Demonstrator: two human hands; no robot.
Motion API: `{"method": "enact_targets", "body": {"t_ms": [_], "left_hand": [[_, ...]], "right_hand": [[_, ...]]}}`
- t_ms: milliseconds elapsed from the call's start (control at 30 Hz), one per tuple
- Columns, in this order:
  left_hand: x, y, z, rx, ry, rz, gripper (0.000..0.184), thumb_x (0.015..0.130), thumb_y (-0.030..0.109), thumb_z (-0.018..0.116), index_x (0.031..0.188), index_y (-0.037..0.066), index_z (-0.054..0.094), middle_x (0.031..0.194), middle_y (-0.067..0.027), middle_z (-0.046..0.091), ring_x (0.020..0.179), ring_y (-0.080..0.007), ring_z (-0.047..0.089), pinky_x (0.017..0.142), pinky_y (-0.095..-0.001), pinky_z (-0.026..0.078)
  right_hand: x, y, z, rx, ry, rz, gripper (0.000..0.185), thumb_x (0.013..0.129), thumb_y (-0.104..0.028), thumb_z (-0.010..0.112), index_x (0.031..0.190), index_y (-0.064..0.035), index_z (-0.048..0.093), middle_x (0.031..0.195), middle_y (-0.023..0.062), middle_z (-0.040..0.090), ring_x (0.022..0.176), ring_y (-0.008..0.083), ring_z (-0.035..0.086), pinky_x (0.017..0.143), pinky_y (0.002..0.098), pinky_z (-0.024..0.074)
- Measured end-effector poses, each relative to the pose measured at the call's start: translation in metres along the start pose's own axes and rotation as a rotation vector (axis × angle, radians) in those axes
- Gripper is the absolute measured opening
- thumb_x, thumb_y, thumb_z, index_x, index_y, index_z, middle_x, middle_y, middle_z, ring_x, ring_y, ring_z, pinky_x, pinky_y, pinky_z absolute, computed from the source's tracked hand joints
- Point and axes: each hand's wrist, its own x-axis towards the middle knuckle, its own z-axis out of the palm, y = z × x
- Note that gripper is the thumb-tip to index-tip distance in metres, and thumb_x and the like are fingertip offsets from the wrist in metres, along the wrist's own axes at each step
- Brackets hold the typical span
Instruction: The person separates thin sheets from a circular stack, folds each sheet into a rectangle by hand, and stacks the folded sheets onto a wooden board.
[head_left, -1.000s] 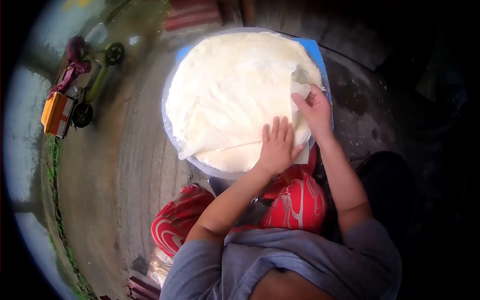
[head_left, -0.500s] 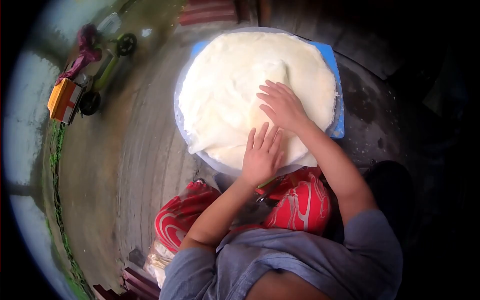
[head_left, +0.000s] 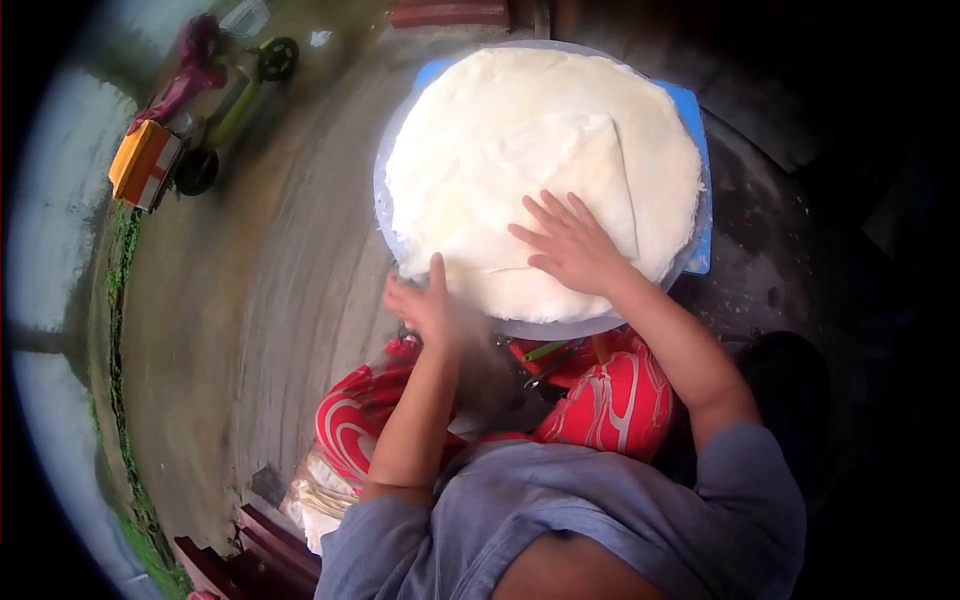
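Just beyond the red-patterned trousers (head_left: 620, 400) of the person, who seems to be seated, a broad, pale round pile (head_left: 662, 160) rests on a translucent base (head_left: 388, 215), with a blue support (head_left: 694, 120) showing beneath it at the far left and along the right. Placed this close to the knees, the pile is probably meant to sit within easy reach of both arms. On top lies a pale sheet (head_left: 560, 155) with a straight edge on its right side and another toward the person; what it is made of is hard to tell. The right hand (head_left: 572, 250) lies palm down near the sheet's right edge, its grip spread wide with the fingers fanned, likely to smooth or steady the surface without creasing it. At the near-left rim, the left hand (head_left: 422, 305) is beside the sheet's corner, one finger upright and the others bent. Whether that grip pinches the corner or merely touches it, I cannot tell. Its place there suggests care for the sheet's loose edge, while the right hand's weight would keep the middle from sliding.
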Motion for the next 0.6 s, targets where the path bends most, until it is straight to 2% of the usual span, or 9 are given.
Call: {"method": "enact_targets", "body": {"t_ms": [67, 100, 133, 233, 300, 367, 467, 533, 600], "left_hand": [[0.029, -0.021, 0.014, -0.552, -0.306, -0.384, 0.077, 0.078, 0.028, 0.074, 0.133, -0.005, 0.032, 0.106, -0.0135, 0.055, 0.1, -0.0311, 0.053, 0.091, -0.0419, 0.04], [0.031, -0.01, 0.009, -0.697, -0.277, -0.542, 0.059, 0.076, 0.019, 0.074, 0.122, -0.002, 0.044, 0.096, -0.0073, 0.057, 0.089, -0.0215, 0.056, 0.076, -0.0326, 0.046], [0.036, -0.012, 0.007, -0.698, -0.276, -0.541, 0.059, 0.076, 0.019, 0.074, 0.122, -0.002, 0.044, 0.096, -0.0073, 0.057, 0.089, -0.0215, 0.056, 0.076, -0.0326, 0.046], [0.048, -0.008, -0.003, -0.84, -0.471, -0.8, 0.017, 0.078, 0.01, 0.067, 0.089, 0.009, 0.056, 0.081, -0.0014, 0.058, 0.071, -0.0116, 0.054, 0.067, -0.0257, 0.043], [0.046, 0.007, -0.012, -0.881, -0.424, -0.776, 0.014, 0.079, 0.007, 0.065, 0.089, 0.007, 0.055, 0.08, -0.0016, 0.058, 0.07, -0.0107, 0.054, 0.065, -0.0245, 0.043], [0.039, 0.023, -0.019, -0.918, -0.377, -0.756, 0.011, 0.08, 0.004, 0.062, 0.088, 0.005, 0.055, 0.079, -0.0018, 0.057, 0.07, -0.0097, 0.054, 0.064, -0.0233, 0.042], [0.02, 0.055, -0.028, -1.063, -0.413, -0.5, 0.012, 0.083, 0.008, 0.063, 0.091, 0.003, 0.056, 0.084, -0.0031, 0.059, 0.073, -0.0098, 0.055, 0.066, -0.0227, 0.043], [0.003, 0.075, -0.028, -0.995, -0.51, -0.153, 0.018, 0.084, 0.011, 0.066, 0.096, 0.002, 0.057, 0.085, -0.0037, 0.063, 0.074, -0.0085, 0.057, 0.069, -0.0229, 0.045], [-0.014, 0.094, -0.024, -0.935, -0.588, 0.04, 0.014, 0.087, 0.008, 0.062, 0.097, -0.001, 0.058, 0.081, -0.0027, 0.062, 0.069, -0.0059, 0.054, 0.063, -0.0195, 0.043]], "right_hand": [[-0.007, 0.001, 0.018, -0.027, -0.052, -0.038, 0.045, 0.09, -0.042, 0.049, 0.134, -0.0302, 0.047, 0.147, 0.0039, 0.033, 0.138, 0.0232, 0.025, 0.113, 0.0458, 0.0126], [-0.007, -0.001, 0.019, -0.057, -0.103, -0.074, 0.044, 0.091, -0.043, 0.048, 0.134, -0.0332, 0.047, 0.147, 0.0027, 0.033, 0.138, 0.0227, 0.025, 0.113, 0.0455, 0.0125], [-0.007, -0.002, 0.018, -0.058, -0.102, -0.074, 0.044, 0.091, -0.043, 0.048, 0.134, -0.0332, 0.047, 0.147, 0.0027, 0.033, 0.138, 0.0227, 0.025, 0.113, 0.0455, 0.0125], [0.003, -0.013, 0.01, -0.083, -0.198, -0.036, 0.048, 0.091, -0.044, 0.047, 0.136, -0.0277, 0.044, 0.147, 0.0017, 0.033, 0.138, 0.0213, 0.025, 0.114, 0.0437, 0.0132], [0.015, -0.033, 0.01, 0.048, -0.01, -0.055, 0.053, 0.091, -0.044, 0.046, 0.138, -0.0208, 0.042, 0.148, 0.0008, 0.032, 0.138, 0.0199, 0.025, 0.114, 0.0421, 0.0135], [0.012, -0.037, 0.04, 0.045, -0.076, -0.101, 0.054, 0.091, -0.043, 0.048, 0.138, -0.0182, 0.041, 0.147, 0.0011, 0.033, 0.138, 0.0196, 0.025, 0.114, 0.0417, 0.014], [0.015, -0.036, 0.041, 0.079, -0.124, -0.139, 0.053, 0.09, -0.038, 0.053, 0.137, -0.0161, 0.042, 0.146, 0.0037, 0.035, 0.137, 0.0201, 0.028, 0.113, 0.0419, 0.0165], [0.024, -0.028, 0.021, 0.333, -0.312, -0.107, 0.046, 0.089, -0.028, 0.056, 0.132, -0.0138, 0.049, 0.14, 0.0063, 0.044, 0.131, 0.0228, 0.039, 0.109, 0.0423, 0.0283], [0.019, -0.011, 0.013, 1.054, -0.141, 0.312, 0.028, 0.091, -0.017, 0.054, 0.116, -0.0077, 0.062, 0.12, 0.0055, 0.06, 0.102, 0.0155, 0.061, 0.084, 0.032, 0.0497]]}}
